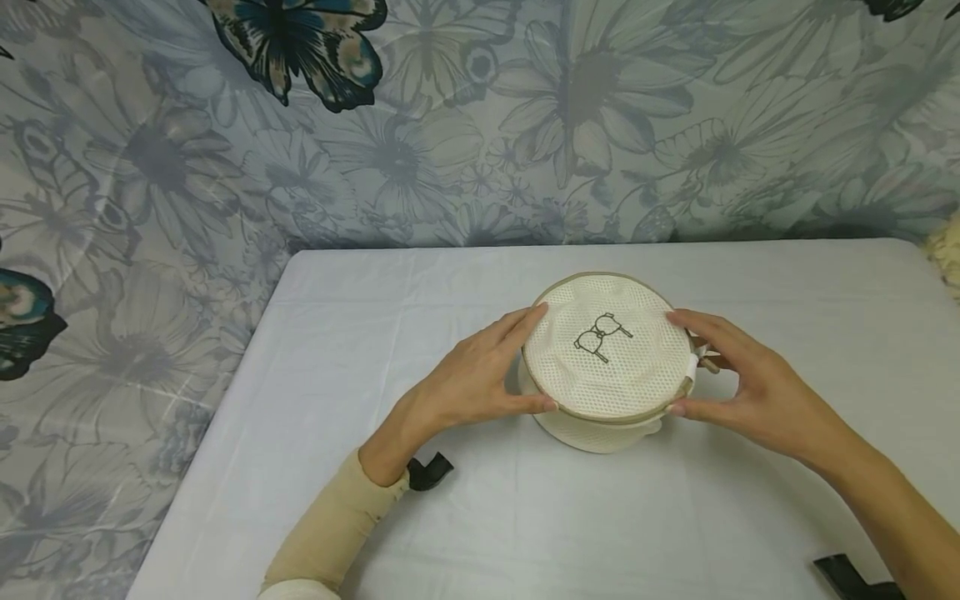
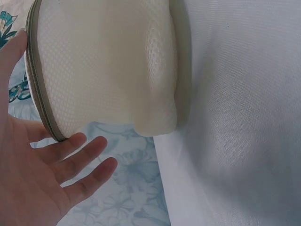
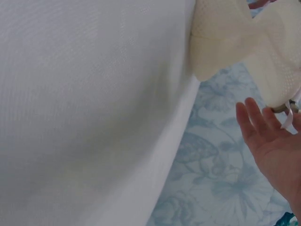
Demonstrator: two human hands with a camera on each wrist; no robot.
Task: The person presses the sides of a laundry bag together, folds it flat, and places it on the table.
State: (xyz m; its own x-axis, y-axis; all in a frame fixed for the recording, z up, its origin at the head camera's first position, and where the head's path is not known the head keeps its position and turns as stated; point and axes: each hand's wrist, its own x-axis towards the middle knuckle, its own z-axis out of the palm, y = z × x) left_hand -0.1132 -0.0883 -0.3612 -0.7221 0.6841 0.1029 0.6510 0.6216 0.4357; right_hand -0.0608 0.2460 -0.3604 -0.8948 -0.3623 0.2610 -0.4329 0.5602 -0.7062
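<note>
A cream mesh laundry bag, round and drum-shaped, stands on the white table with a bra outline printed on its lid. My left hand holds the left side of the lid's rim, thumb in front and fingers farther back. On the opposite side, my right hand grips the rim with thumb and fingers spread, near the zipper's end tab. The left wrist view shows a beige zipper around the rim and the mesh side wall below. Sagging, folded mesh appears in the right wrist view.
The table wears a white cloth, its back edge close to a curtain with flowers and butterflies. Black straps hang at both wrists. Something pale yellow shows beyond the table's right edge.
</note>
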